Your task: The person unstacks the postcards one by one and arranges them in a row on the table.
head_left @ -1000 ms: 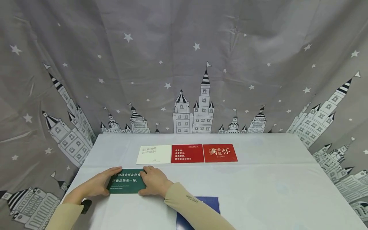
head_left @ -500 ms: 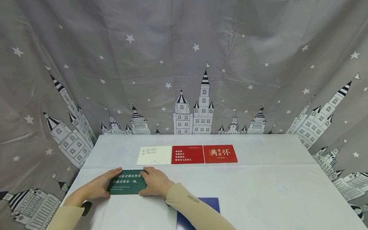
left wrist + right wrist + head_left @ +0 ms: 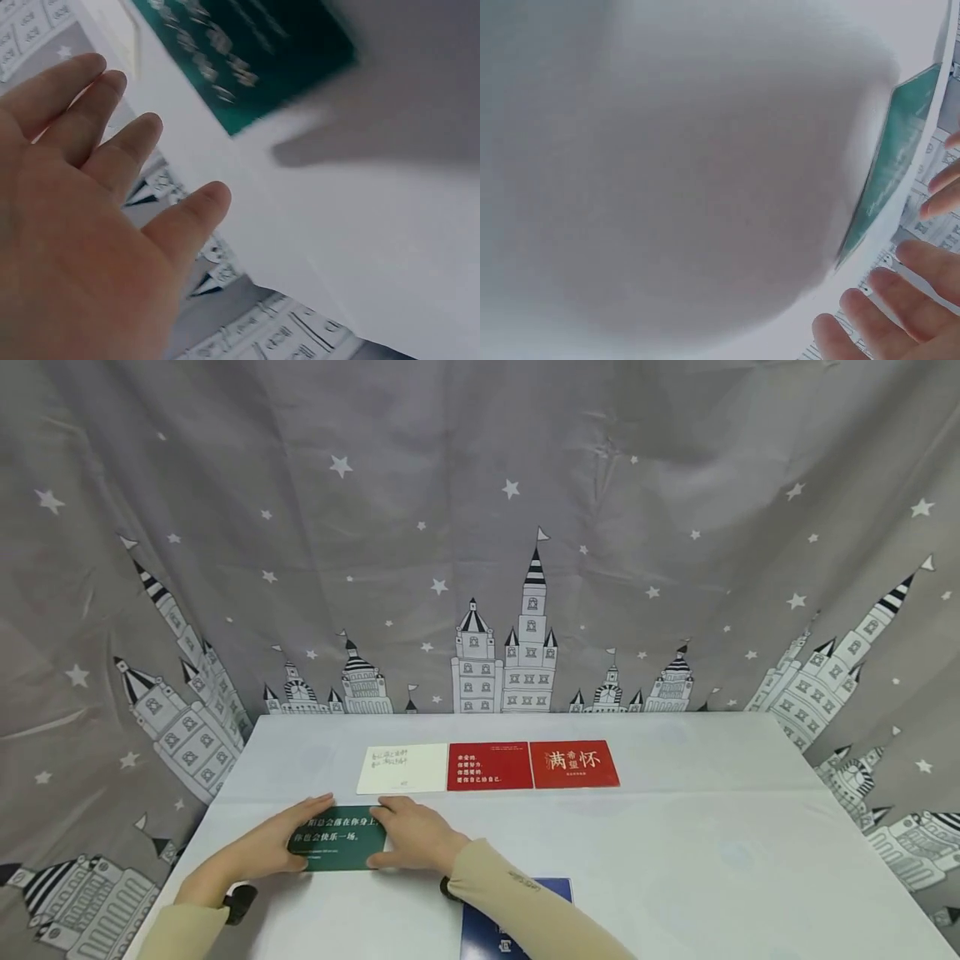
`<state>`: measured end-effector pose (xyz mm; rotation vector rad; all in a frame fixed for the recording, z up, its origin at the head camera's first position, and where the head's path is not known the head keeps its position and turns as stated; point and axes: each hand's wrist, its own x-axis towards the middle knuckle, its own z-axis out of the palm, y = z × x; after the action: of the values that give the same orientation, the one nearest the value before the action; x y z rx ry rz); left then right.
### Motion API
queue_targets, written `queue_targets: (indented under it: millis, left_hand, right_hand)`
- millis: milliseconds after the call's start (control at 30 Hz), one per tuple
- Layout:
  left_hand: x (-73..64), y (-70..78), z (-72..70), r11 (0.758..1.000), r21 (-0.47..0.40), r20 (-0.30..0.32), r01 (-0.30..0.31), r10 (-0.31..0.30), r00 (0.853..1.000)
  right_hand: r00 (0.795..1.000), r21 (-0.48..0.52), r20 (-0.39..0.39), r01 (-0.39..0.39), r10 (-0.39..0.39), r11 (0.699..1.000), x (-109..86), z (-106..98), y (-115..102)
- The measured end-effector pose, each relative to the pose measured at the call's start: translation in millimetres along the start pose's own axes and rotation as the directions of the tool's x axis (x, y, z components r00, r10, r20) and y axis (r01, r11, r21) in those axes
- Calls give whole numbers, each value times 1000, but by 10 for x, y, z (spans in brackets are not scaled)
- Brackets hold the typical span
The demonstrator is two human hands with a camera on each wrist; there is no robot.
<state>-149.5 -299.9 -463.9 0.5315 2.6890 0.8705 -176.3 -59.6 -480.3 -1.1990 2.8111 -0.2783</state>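
A dark green card (image 3: pixel 341 843) with white lettering lies on the white tabletop at the front left. My left hand (image 3: pixel 262 845) is at its left end and overlaps it in the head view. In the left wrist view the fingers (image 3: pixel 126 142) are loosely straight and apart from the green card (image 3: pixel 259 56). My right hand (image 3: pixel 420 839) is at the card's right end, thumb low and fingers spread. The right wrist view has its fingers (image 3: pixel 896 300) extended, with the green card (image 3: pixel 892 161) beyond them.
A cream card (image 3: pixel 402 768) with handwriting, a red card (image 3: pixel 490 766) and another red card (image 3: pixel 575 765) lie side by side in a row behind. A dark blue card (image 3: pixel 483 935) lies partly under the right sleeve (image 3: pixel 540 910). A grey castle-print curtain (image 3: pixel 480 485) hangs behind the tabletop.
My left hand has shifted slightly right over the green card's left end. My right hand has moved a little right, uncovering more of its lettering. The green card has barely moved.
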Motion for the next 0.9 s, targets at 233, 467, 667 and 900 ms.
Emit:
queue_targets:
  millis: [233,467,667,900]
  left_hand:
    - [37,198,54,997,42,-27,-58,59,998]
    - [54,409,64,993,73,-22,-98,100,995]
    - [62,513,87,989,62,-15,-134,135,991]
    - [108,610,201,992,54,12,-118,118,993]
  right_hand:
    - [999,10,-33,15,-14,1000,-167,-39,119]
    - [999,47,-43,21,-19,999,-329,-103,244]
    - [998,68,-49,35,-32,997,-452,-194,340]
    - [999,99,-45,20,-16,995,-612,-297,418]
